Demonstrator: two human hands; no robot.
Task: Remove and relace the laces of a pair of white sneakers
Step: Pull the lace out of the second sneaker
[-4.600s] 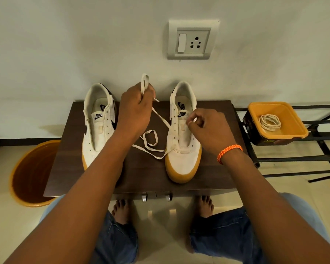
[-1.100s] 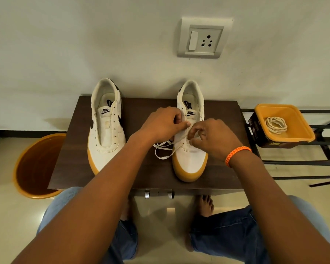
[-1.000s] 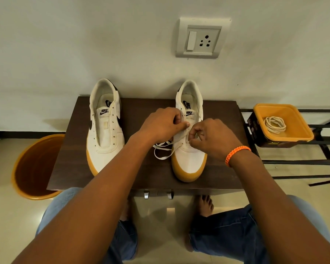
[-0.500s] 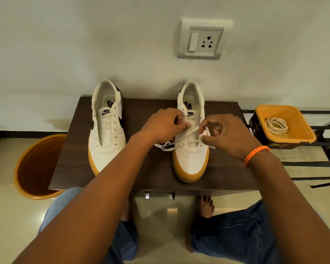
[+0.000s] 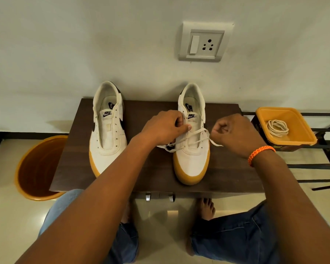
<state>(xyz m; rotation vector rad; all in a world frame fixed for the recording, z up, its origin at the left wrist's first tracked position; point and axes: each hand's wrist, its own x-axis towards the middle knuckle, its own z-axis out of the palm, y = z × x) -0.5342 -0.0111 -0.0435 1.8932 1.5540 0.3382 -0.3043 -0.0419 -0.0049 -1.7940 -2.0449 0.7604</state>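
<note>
Two white sneakers with gum soles stand toes toward me on a dark wooden table. The left sneaker has no lace in its eyelets. The right sneaker carries a white lace crossed over its lower eyelets. My left hand pinches the shoe's left eyelet flap, thumb on the tongue. My right hand is closed on the lace end at the shoe's right side, pulling it taut. Slack lace lies bunched under my left wrist.
An orange tub holding a coiled white lace rests on a black metal rack to the right. An orange bucket stands on the floor at left. A wall socket is above. My knees and bare feet are below the table.
My right hand has moved rightward away from the shoe, drawing the lace through and tightening the crossing; the loose lace at left has shortened. My left hand stays on the eyelet flap.
</note>
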